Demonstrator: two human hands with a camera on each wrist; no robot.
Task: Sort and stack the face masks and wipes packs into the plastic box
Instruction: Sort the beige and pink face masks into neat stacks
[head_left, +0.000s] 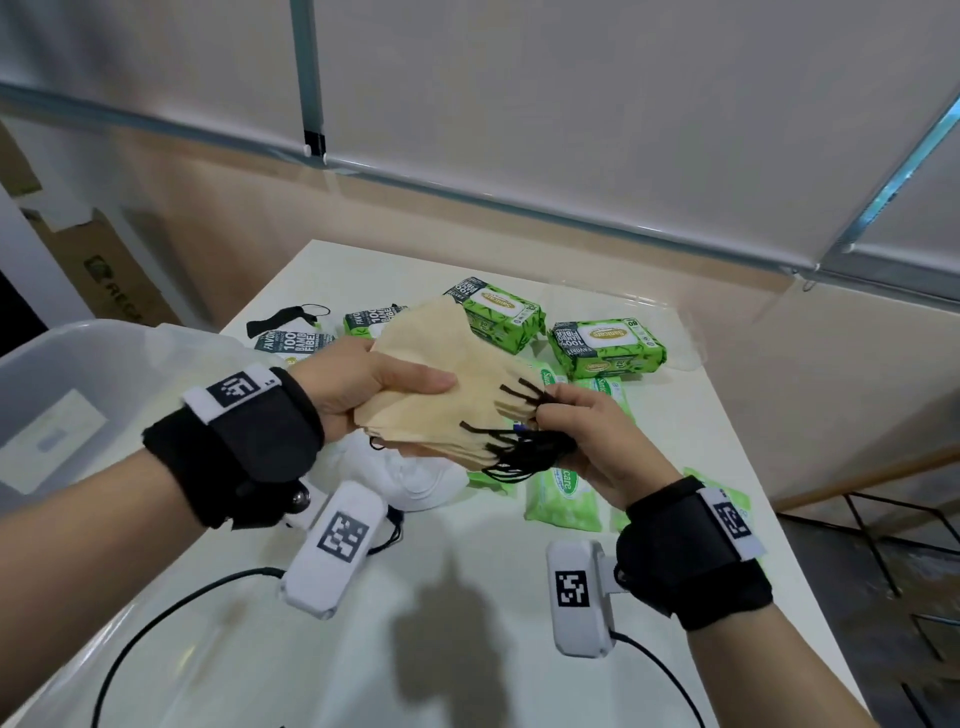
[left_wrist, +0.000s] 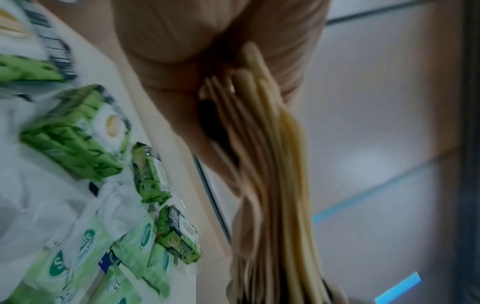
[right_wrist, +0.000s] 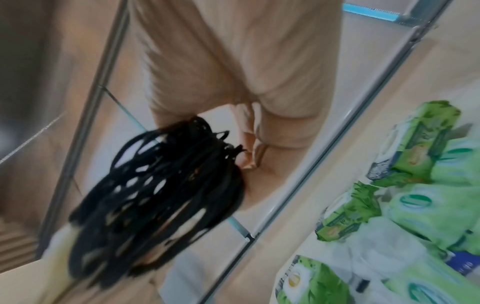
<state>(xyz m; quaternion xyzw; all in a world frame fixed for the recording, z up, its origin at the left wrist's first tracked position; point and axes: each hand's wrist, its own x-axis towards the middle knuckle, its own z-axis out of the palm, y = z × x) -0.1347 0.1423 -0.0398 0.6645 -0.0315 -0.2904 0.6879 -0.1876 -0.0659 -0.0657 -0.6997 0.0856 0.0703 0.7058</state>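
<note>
A stack of beige face masks (head_left: 441, 384) with black ear loops (head_left: 524, 447) is held above the table. My left hand (head_left: 363, 384) grips the stack's left side, thumb on top. My right hand (head_left: 587, 441) holds the bunched black ear loops (right_wrist: 161, 197) at the right end. In the left wrist view the beige face masks (left_wrist: 270, 164) show edge-on. Green wipes packs (head_left: 605, 345) lie on the white table (head_left: 675, 447) beyond and below the hands. The clear plastic box (head_left: 78, 395) stands at the left.
White masks (head_left: 410, 478) lie under the held stack. A black mask (head_left: 285, 319) sits near the table's far left corner. Light-green soft wipes packs (head_left: 561, 499) lie at the right. Black cables cross the near table. A cardboard box (head_left: 104, 270) stands on the floor at left.
</note>
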